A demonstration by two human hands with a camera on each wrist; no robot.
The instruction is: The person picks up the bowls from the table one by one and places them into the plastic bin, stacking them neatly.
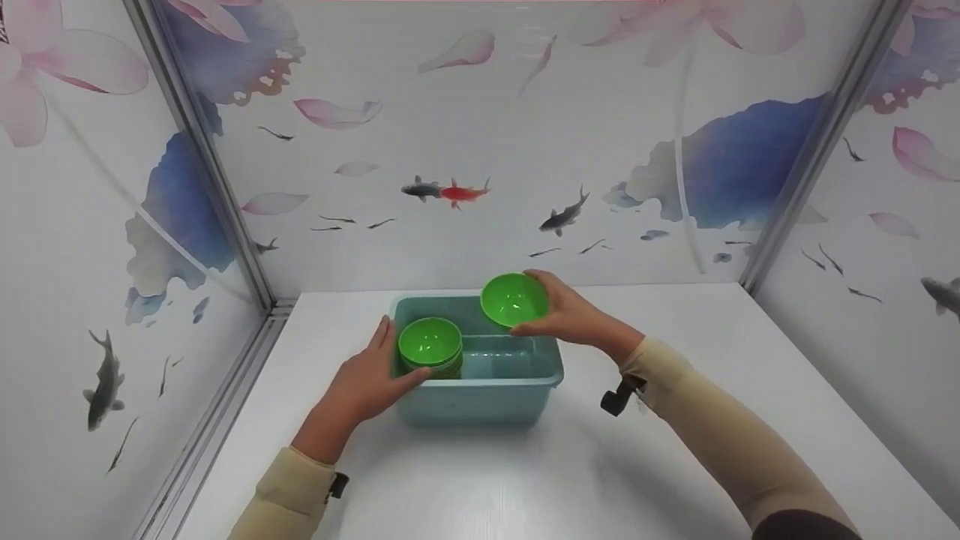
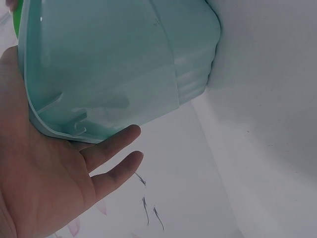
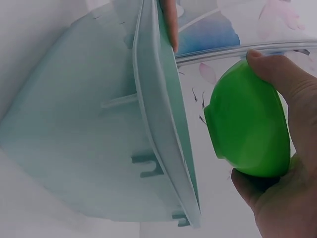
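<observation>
A pale teal plastic tub [image 1: 472,406] stands on the white table. Inside its left end sits a stack of green bowls [image 1: 430,341]. My left hand [image 1: 367,386] rests against the tub's left front corner, thumb over the front rim beside the stack; two fingers [image 2: 114,146] stretch out straight along the tub's outside in the left wrist view. With my right hand [image 1: 574,309] I hold a single green bowl [image 1: 510,298] by its rim, thumb on one side and fingers on the other. This bowl is tilted, above the tub's right rear part.
The white tabletop [image 1: 675,450] extends around the tub. Behind it rises a white back panel [image 1: 360,255] printed with fish and petals; similar side panels stand left and right, joined by metal frame posts [image 1: 202,150].
</observation>
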